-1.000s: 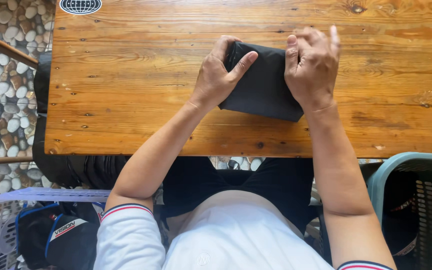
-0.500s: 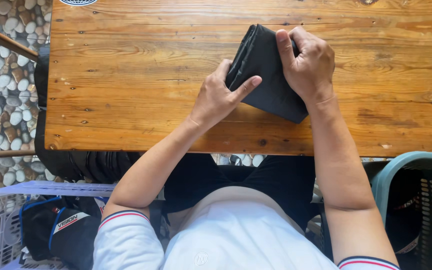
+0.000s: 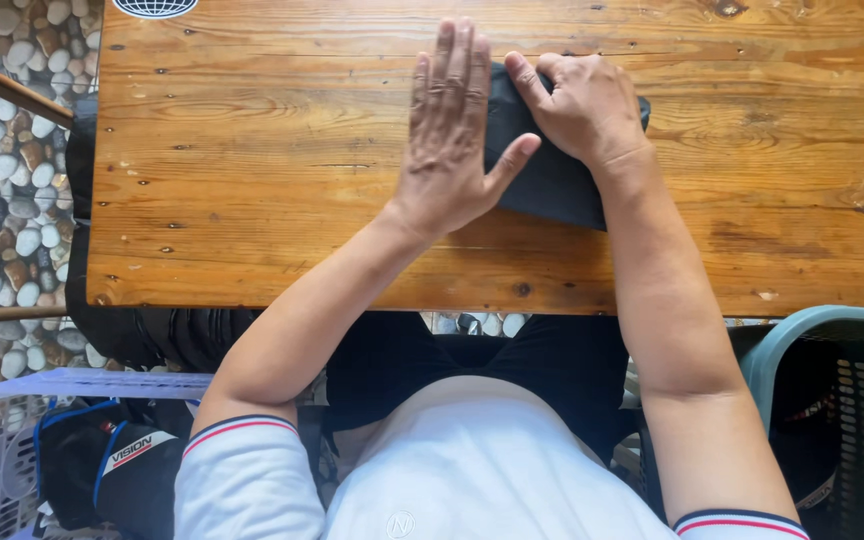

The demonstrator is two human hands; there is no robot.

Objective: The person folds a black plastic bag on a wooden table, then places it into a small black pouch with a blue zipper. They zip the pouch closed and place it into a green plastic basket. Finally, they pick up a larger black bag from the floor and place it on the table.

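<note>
With your left hand point(image 3: 449, 140) pressed flat and open on the folded dark cloth point(image 3: 552, 170) at the wooden table's point(image 3: 252, 180) far right-centre, and your right hand point(image 3: 584, 105) curled pinning its far edge, uneven pressure could slide the fold askew

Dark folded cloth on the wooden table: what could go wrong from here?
The left hand lies flat, mostly on the wood beside the cloth, so the fold may spring open on that side. The right hand hides most of the cloth, so a crooked fold could go unnoticed.
</note>
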